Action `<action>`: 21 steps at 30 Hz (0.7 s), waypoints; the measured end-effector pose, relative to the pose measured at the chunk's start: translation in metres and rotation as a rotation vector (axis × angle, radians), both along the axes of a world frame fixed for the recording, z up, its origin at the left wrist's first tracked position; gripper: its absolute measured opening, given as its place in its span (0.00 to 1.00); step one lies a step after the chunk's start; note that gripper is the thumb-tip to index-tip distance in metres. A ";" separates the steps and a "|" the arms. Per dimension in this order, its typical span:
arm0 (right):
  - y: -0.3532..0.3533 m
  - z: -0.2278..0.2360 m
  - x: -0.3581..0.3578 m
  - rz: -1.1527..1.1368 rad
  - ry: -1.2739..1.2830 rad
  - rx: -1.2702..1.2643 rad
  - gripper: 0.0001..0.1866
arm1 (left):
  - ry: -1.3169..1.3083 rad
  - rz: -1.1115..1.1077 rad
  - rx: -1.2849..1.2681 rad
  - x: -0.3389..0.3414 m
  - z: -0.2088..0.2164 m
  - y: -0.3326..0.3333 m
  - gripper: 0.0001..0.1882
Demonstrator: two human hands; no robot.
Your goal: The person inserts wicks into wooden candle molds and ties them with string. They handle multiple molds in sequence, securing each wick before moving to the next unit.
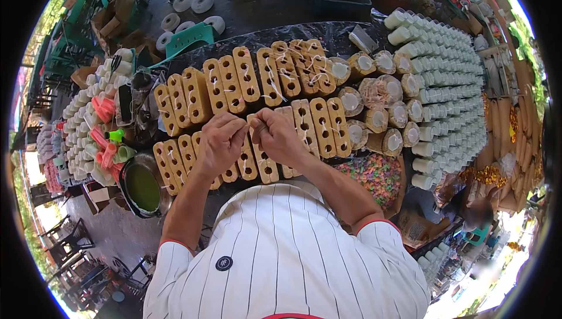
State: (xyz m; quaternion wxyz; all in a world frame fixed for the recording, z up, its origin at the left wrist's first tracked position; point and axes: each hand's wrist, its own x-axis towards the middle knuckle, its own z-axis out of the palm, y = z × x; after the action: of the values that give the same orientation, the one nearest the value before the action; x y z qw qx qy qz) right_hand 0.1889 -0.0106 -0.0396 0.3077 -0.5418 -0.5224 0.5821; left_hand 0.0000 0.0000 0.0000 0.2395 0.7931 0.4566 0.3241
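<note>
Two rows of tan blocks with round holes fill the middle of the table; one far-row block (246,74) and one near-row block (321,127) show their holes plainly. Thin white strings (269,76) run across many of them, most tangled on the far row's right. Over the near row, my left hand (222,141) is closed, thumb and fingertips pinched together. Close beside it, my right hand (279,137) is closed in a similar pinch. Whatever lies between the fingertips is too small to make out. My hands and forearms hide several near-row blocks.
Right of the blocks stand wrapped round pieces with pale tops (376,120), then many white cups (445,93). Colourful small bits (377,178) lie nearer me. At left are a pot of green liquid (143,187), pink cups (104,108) and stacked pale cups (79,134). Behind stands a green stool (190,39).
</note>
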 end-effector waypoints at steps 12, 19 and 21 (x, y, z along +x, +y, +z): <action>0.028 0.014 -0.018 0.082 -0.273 0.305 0.09 | -0.649 0.634 -0.545 -0.059 -0.048 0.003 0.12; 0.030 0.022 -0.021 0.151 -0.160 0.229 0.10 | -0.342 0.421 -0.510 -0.065 -0.038 0.001 0.14; 0.028 0.022 -0.024 0.168 -0.120 0.222 0.10 | -0.640 0.347 -0.581 -0.054 -0.037 -0.004 0.13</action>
State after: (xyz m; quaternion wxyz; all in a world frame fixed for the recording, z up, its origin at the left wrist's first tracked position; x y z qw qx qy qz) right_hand 0.1650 0.0173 -0.0174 0.2842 -0.4928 -0.6443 0.5111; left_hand -0.0537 -0.0043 -0.0374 0.5227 0.4651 0.5576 0.4467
